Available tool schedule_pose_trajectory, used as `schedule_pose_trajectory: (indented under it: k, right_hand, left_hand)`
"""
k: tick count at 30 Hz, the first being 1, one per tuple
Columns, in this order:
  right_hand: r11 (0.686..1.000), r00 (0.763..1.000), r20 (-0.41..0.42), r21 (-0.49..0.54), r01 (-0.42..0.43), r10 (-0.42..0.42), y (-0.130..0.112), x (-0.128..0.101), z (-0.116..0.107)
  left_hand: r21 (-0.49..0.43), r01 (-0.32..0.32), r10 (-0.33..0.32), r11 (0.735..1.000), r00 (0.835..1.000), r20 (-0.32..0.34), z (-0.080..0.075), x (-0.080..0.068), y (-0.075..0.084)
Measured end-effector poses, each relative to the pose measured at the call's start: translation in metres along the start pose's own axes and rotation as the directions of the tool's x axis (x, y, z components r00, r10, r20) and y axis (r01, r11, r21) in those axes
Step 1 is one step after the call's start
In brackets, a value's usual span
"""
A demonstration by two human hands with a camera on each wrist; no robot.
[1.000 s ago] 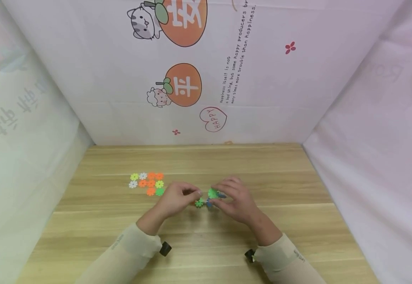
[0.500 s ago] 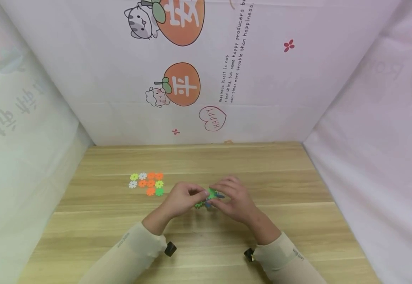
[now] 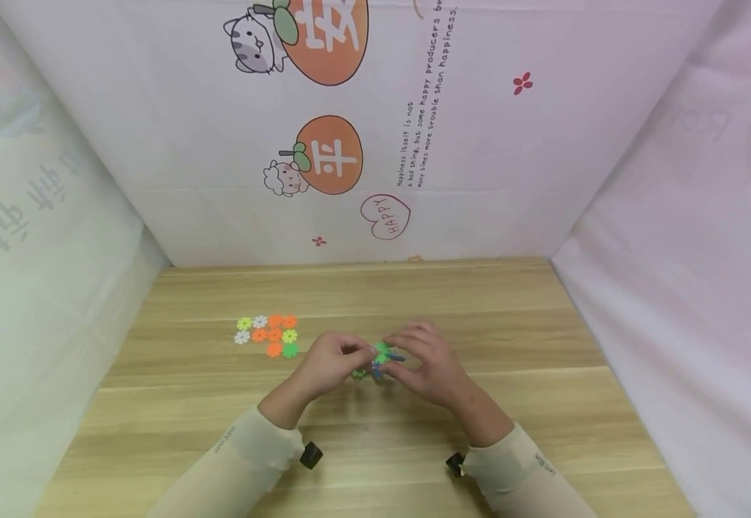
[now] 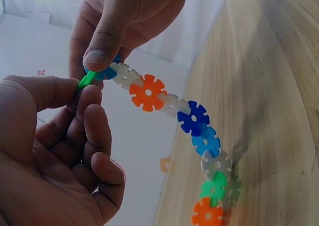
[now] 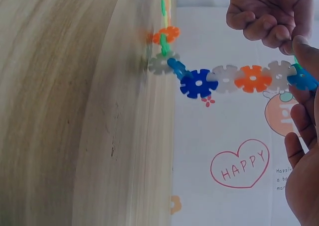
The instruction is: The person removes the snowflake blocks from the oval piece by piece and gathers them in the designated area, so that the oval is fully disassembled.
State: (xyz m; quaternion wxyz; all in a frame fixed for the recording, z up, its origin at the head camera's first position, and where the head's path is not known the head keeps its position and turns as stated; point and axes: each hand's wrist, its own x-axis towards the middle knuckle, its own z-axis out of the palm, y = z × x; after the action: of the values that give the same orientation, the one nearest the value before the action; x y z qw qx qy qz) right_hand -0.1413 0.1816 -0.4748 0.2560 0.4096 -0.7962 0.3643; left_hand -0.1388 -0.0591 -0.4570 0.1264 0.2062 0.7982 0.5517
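Backdrop: a pale printed cloth point(image 3: 479, 180) with orange cartoon fruit, a cat and a "HAPPY" heart closes in the back and both sides.
Bench: a light wooden bench point(image 3: 375, 439) runs from the cloth to the near edge.
Sleeves: both forearms come in from the near edge in beige sleeves point(image 3: 233, 460), a small black unit at each wrist.
Left hand: the left hand point(image 3: 326, 363) is curled, thumb and forefinger pinching a green disc point(image 4: 85, 80) edge-on at the upper end of the chain; its other fingers fold loosely into the palm.
Right hand: the right hand point(image 3: 429, 363) faces it, thumb and fingers gripping the blue disc at the same end of the chain, fingertips almost meeting those of the left.
Chain: a chain of notched plastic discs point(image 4: 192, 119), white, orange, blue and green, hangs in a curve from between the two hands down toward the bench; the right wrist view shows its lower end at the wood point(image 5: 164, 61).
Loose discs: a small cluster of flat discs point(image 3: 268, 334) in orange, yellow-green, white and green lies on the bench, left of the left hand and apart from it.
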Motion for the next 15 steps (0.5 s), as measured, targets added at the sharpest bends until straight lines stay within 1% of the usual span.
schedule_pose_trajectory:
  k: [3, 9, 15]
  right_hand:
    - [1.000, 1.000, -0.020, -0.005, 0.017, -0.017, 0.0015, -0.0010, 0.0000]
    - [0.999, 0.998, -0.046, -0.021, 0.034, -0.035, 0.0024, -0.0034, -0.0002]
    - [1.000, 0.998, -0.056, -0.017, 0.025, -0.026, -0.0004, -0.0041, 0.0000]
  left_hand:
    - [-0.012, 0.020, -0.020, 1.000, 1.000, -0.012, -0.0020, -0.0015, -0.0002]
    - [-0.074, 0.069, -0.072, 0.995, 0.997, -0.036, -0.0055, -0.0037, -0.0021]
    - [-0.114, 0.084, -0.091, 0.990, 0.994, -0.054, -0.0066, -0.0035, -0.0047]
